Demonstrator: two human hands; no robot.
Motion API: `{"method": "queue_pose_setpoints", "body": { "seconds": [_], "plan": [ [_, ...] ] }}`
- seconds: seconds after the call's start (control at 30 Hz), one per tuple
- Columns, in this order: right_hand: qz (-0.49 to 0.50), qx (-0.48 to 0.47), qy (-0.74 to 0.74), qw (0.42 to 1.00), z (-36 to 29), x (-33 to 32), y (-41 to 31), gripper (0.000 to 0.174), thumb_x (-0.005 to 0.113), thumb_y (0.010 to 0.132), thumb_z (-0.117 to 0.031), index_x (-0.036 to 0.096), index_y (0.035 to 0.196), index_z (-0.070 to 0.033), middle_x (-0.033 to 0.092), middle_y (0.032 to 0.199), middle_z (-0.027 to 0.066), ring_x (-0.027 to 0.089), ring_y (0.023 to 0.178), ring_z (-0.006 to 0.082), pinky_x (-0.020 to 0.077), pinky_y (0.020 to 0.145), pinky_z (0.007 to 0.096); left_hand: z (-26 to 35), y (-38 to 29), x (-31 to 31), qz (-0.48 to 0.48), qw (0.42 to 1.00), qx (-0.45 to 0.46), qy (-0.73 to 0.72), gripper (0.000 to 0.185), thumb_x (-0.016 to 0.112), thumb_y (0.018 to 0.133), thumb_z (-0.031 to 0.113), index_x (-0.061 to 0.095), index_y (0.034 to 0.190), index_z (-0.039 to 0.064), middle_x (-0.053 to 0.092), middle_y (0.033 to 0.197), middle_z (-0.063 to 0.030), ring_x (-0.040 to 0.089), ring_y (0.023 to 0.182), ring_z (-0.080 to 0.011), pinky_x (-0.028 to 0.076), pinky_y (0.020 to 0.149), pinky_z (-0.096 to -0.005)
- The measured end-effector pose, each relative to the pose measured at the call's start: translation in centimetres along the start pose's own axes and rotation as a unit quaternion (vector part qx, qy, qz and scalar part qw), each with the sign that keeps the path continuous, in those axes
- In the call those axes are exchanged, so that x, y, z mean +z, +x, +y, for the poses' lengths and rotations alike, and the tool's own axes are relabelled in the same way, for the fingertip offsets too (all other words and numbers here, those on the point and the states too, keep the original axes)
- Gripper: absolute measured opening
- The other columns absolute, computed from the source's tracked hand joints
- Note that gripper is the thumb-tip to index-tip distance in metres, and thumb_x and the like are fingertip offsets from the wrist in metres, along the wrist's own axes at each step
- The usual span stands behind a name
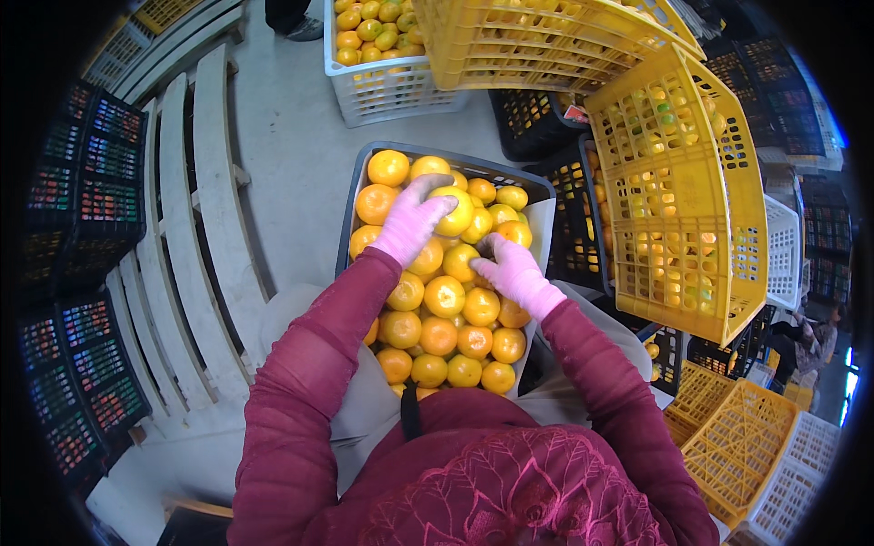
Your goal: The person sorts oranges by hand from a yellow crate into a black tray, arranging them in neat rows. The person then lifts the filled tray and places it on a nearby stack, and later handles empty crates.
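A dark plastic crate (369, 160) full of orange citrus fruit, likely mandarins, stands between my knees. A pale liner (543, 228) shows along its right inner side. My left hand (415, 222), in a pink glove with bare-looking fingertips, has its thumb and fingers around a yellow-orange mandarin (455, 213) near the crate's upper middle. Lower and to the right, my right hand (509, 269), in a matching glove, lies low among the fruit. Its thumb is at the edge of another mandarin (459, 263); whether it grips that fruit is unclear. More mandarins (444, 296) fill the near half.
A white crate of fruit (403, 85) stands ahead. Yellow crates (672, 198) rise at the right, above dark crates (567, 211). Wooden pallets (225, 177) lie at the left beside stacked black crates (113, 164). A person's shoe (305, 29) shows at the top; another person (806, 345) is far right.
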State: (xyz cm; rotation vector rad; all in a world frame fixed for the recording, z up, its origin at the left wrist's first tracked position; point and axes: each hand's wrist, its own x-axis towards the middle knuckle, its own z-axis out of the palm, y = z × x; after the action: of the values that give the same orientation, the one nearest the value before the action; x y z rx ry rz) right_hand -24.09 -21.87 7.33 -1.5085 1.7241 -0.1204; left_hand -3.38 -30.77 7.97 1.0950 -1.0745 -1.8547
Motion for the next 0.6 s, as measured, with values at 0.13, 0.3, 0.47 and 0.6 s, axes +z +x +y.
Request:
{"method": "queue_pose_setpoints", "body": {
  "seconds": [0.13, 0.3, 0.47, 0.6],
  "plan": [
    [0.042, 0.004, -0.006, 0.999, -0.8, 1.2, 0.0, 0.052, 0.076, 0.090, -0.037, 0.063, 0.119, 0.004, 0.068, 0.116, 0.0282, 0.065, 0.112, 0.0453, 0.0527, 0.099, 0.0495, -0.6, 0.2, 0.3, -0.027, 0.999, -0.013, 0.029, 0.051, 0.067, 0.095, 0.018, 0.059, 0.140, -0.005, 0.066, 0.131, -0.0185, 0.064, 0.121, -0.0231, 0.051, 0.105, -0.0344],
    [0.057, 0.036, -0.039, 0.997, -1.5, 1.6, 0.0, 0.051, 0.075, 0.091, -0.039, 0.065, 0.116, 0.005, 0.069, 0.112, 0.0279, 0.066, 0.109, 0.0458, 0.0529, 0.097, 0.0498, -1.1, 0.1, 0.6, -0.030, 0.998, 0.003, 0.062, 0.051, 0.066, 0.095, 0.017, 0.059, 0.141, -0.006, 0.066, 0.132, -0.0190, 0.064, 0.122, -0.0235, 0.051, 0.106, -0.0347],
    [0.120, 0.064, 0.063, 0.989, -1.4, 2.3, 0.5, 0.050, 0.072, 0.094, -0.039, 0.065, 0.117, 0.005, 0.070, 0.111, 0.0289, 0.067, 0.108, 0.0459, 0.0534, 0.096, 0.0496, -0.9, -0.3, 0.4, -0.037, 0.998, -0.012, 0.052, 0.051, 0.065, 0.096, 0.016, 0.058, 0.141, -0.005, 0.065, 0.134, -0.0189, 0.063, 0.125, -0.0245, 0.049, 0.109, -0.0350],
    [0.091, 0.094, 0.077, 0.989, -1.1, 3.9, 0.5, 0.044, 0.071, 0.095, -0.034, 0.066, 0.115, 0.005, 0.071, 0.107, 0.0293, 0.068, 0.105, 0.0477, 0.0537, 0.094, 0.0499, -1.2, -0.8, 1.1, -0.122, 0.981, 0.050, 0.140, 0.052, 0.062, 0.099, 0.018, 0.054, 0.148, 0.000, 0.060, 0.142, -0.0150, 0.055, 0.134, -0.0235, 0.042, 0.116, -0.0361]
  ]
}}
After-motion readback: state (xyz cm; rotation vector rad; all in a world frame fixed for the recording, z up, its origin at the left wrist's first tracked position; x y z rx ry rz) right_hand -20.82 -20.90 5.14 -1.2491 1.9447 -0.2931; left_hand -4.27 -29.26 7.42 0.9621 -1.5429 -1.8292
